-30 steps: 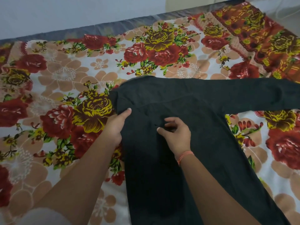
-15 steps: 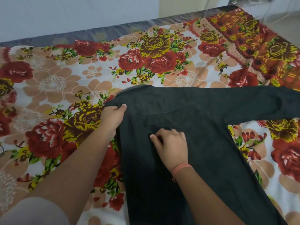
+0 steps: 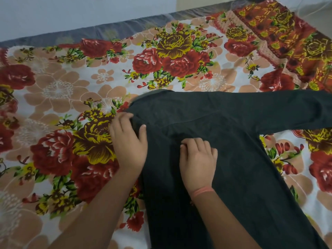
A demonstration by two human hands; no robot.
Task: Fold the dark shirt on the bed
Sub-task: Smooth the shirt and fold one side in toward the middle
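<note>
Both grip dark shirt [image 3: 242, 159]: left hand [image 3: 129, 142] at edge, right hand [image 3: 197, 159] mid-body.

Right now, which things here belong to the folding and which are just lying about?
In the job: shirt; left hand gripping its edge; right hand on its middle.
Just there: flowered sheet underneath; pink wristband on the right wrist.

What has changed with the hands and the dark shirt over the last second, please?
The left hand slid up the left edge of the dark shirt and now grips it at the shoulder. The right hand curled its fingers tighter into the fabric mid-chest. The shirt stays flat on the floral bedsheet, sleeve stretched right.
</note>
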